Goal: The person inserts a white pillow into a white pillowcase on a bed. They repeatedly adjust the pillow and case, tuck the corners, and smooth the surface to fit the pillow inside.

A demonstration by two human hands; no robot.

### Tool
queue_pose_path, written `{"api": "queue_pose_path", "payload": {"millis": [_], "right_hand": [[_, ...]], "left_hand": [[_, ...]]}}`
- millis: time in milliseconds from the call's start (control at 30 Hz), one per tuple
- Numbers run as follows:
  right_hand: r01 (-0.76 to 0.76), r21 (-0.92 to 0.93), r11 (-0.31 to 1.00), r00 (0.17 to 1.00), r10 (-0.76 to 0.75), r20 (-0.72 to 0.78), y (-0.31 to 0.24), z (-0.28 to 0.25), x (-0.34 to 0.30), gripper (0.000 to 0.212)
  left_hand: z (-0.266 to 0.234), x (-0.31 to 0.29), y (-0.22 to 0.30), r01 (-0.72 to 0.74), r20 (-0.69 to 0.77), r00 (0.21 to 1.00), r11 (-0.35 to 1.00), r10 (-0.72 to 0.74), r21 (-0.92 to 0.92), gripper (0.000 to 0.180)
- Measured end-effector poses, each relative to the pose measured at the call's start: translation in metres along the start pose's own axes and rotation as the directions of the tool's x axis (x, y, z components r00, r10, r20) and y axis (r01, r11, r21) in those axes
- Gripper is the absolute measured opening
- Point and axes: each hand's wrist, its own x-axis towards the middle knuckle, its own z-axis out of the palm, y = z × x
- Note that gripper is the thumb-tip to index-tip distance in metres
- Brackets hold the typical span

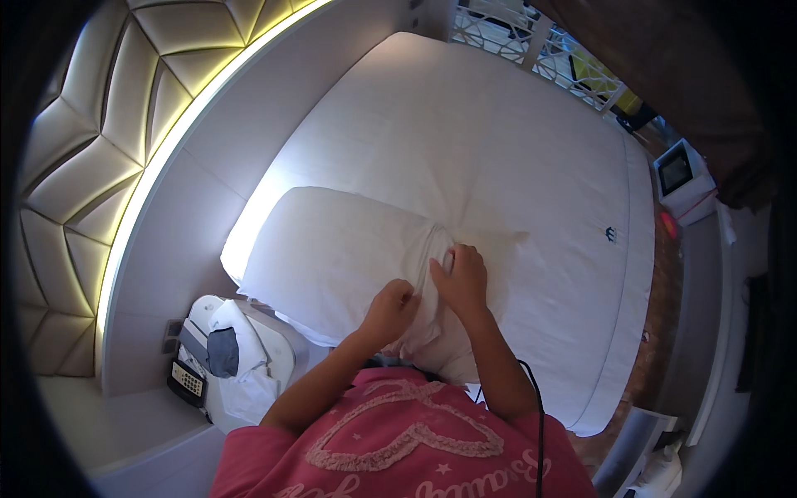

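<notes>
A plump white pillow in a pillowcase (pixel 332 241) lies on the near part of the bed (pixel 531 166), partly over its left side. Its open end, bunched in folds, faces right. My left hand (pixel 392 311) is closed at the near part of that bunched edge, with its fingertips partly hidden. Higher up along the same edge, my right hand (pixel 462 278) pinches the gathered cloth between thumb and fingers. Cream-coloured fabric (pixel 498 245) spreads out flat to the right of the opening, beneath my right hand.
A bedside table (pixel 282 349) at the left bears folded cloths (pixel 224 353) and a dark telephone (pixel 188 382). Beyond it rises a padded wall (pixel 75 191) with a light strip. A white box-shaped unit (pixel 685 183) stands past the bed's right side. A black cable (pixel 540 415) hangs by my right arm.
</notes>
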Motion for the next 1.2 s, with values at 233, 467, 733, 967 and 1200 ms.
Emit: {"api": "queue_pose_path", "payload": {"millis": [233, 467, 733, 967, 1200], "right_hand": [[-0.026, -0.341, 0.940, 0.991, 0.070, 0.117, 0.006, 0.024, 0.012, 0.039], [-0.069, -0.304, 0.950, 0.983, 0.117, 0.143, -0.008, 0.021, 0.016, 0.044], [-0.016, -0.439, 0.898, 0.995, 0.059, 0.085, 0.046, 0.032, 0.026, 0.032], [-0.192, -0.454, 0.870, 0.981, 0.165, -0.097, 0.089, -0.052, 0.044, 0.023], [0.471, -0.117, 0.874, 0.866, -0.433, 0.251, 0.037, -0.053, 0.002, 0.020]], "left_hand": [[0.003, -0.015, -0.006, -0.025, -0.033, 0.999, 0.994, 0.021, -0.102, 0.017], [0.015, -0.013, -0.002, -0.001, -0.120, 0.993, 0.996, -0.010, -0.093, 0.012], [0.015, 0.000, -0.001, 0.007, -0.226, 0.972, 0.965, -0.068, -0.261, 0.010], [-0.009, 0.026, -0.002, -0.100, -0.339, 0.941, 0.948, -0.009, -0.301, 0.013], [-0.017, 0.062, 0.014, -0.208, -0.393, 0.912, 0.957, 0.115, -0.202, 0.013]]}}
